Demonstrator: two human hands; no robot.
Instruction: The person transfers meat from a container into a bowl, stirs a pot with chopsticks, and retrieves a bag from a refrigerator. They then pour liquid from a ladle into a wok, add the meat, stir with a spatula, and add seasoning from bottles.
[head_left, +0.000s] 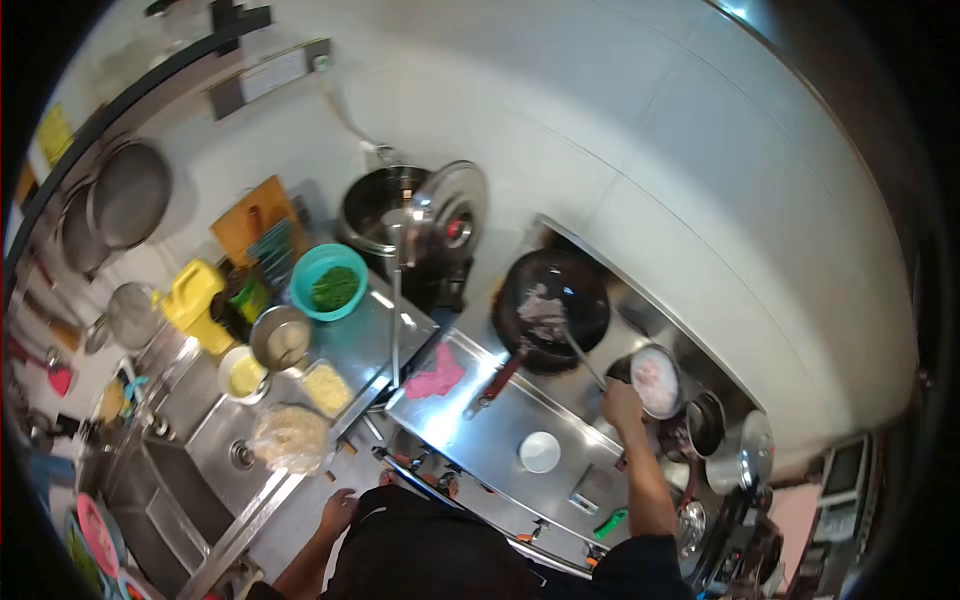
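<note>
My right hand [622,402] is closed around the handle of a long metal cooking utensil [582,354], whose far end reaches into a dark wok [590,290]. Its head is hard to make out among the pale greyish food [542,312] inside. The wok sits on the stove, its wooden handle [500,378] pointing toward me. Just beyond my right hand is a bowl with pinkish-white contents [655,380]. Low at my side hangs my left hand [340,510], fingers loosely apart and holding nothing, near the counter's front edge.
A pink cloth [436,374], a white bowl [540,452] and a green lighter-like object [611,522] lie on the steel stovetop. Left stand a pot with a tilted lid [462,215], a teal bowl of chopped greens [318,262], a yellow jug [192,302] and a sink [205,440].
</note>
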